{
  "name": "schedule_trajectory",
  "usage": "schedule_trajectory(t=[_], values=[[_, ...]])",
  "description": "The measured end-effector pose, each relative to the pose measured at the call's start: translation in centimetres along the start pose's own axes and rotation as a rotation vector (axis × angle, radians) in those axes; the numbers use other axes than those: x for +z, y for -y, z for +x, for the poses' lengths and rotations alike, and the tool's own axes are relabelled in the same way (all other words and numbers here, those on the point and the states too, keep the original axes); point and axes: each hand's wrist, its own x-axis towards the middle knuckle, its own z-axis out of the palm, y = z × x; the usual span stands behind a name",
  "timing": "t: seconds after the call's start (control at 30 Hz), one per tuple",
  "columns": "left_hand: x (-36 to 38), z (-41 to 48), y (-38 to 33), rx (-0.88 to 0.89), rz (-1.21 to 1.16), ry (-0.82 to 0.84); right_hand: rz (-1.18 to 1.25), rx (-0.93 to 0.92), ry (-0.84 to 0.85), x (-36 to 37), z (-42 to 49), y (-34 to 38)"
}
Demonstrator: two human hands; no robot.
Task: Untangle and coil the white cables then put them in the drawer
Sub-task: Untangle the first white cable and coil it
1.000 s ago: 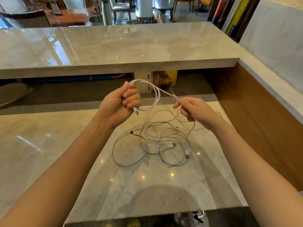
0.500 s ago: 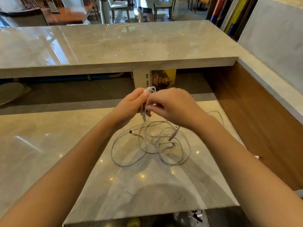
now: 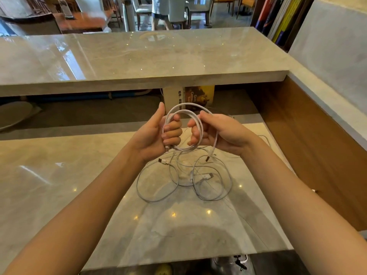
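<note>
Both grip coil (image 3: 187,107): L hand (image 3: 152,134), R hand (image 3: 224,133); fingers (image 3: 172,133) hide sides

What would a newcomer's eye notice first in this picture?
First, the two hands at the centre: the left hand and the right hand each grip one side of a thick white cable coil. Below them, thinner white cables lie tangled in loose loops on the glossy beige marble counter.

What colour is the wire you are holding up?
White. The head view, the only one, shows the coiled cable clearly.
</note>
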Motion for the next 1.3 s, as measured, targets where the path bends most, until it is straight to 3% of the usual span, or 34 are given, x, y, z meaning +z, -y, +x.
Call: schedule_trajectory(t=[0.17,0.3,0.37,0.47,0.53,0.6,0.67,0.8,1.0,1.1,1.2,1.3], values=[[0.4,-0.2,0.4,0.041,0.155,-0.085,0.204,0.010,-0.027,-0.2,0.3,-0.5],[1.3,-0.1,1.0,0.081,0.296,-0.241,0.162,0.017,-0.079,-0.7,0.4,-0.7],[1.4,-0.4,1.1,0.086,0.305,-0.275,-0.081,0.010,-0.123,-0.7,-0.1,-0.5],[1.1,-1.2,0.6,0.038,0.246,-0.270,-0.950,-0.069,-0.255,-0.7,-1.0,0.4],[0.9,-1.5,0.2,0.023,0.306,-0.280,-1.439,-0.057,-0.257,-1.0,-1.1,0.9],[0.9,-1.5,0.1,0.021,0.461,-0.316,-1.561,0.056,-0.263,-1.6,-0.8,1.1],[1.2,-1.5,0.1,0.027,0.576,-0.338,-1.445,0.096,-0.305,-1.8,-0.3,1.0],[1.6,-1.3,0.0,0.005,0.604,-0.300,-0.705,0.108,-0.439,-0.7,0.6,0.6],[1.4,-1.0,0.0,0.010,0.795,-0.339,-0.276,0.155,-0.369,1.4,0.9,-1.5],[1.1,-0.9,0.0,-0.017,0.872,-0.363,-0.156,0.157,-0.324,1.6,1.0,-2.1],[1.2,-0.6,0.5,-0.002,0.892,-0.389,-0.031,0.177,-0.176,1.9,1.1,-2.7],[1.0,0.0,0.9,0.052,1.001,-0.493,-0.223,0.135,-0.190,2.4,1.3,-3.4]])
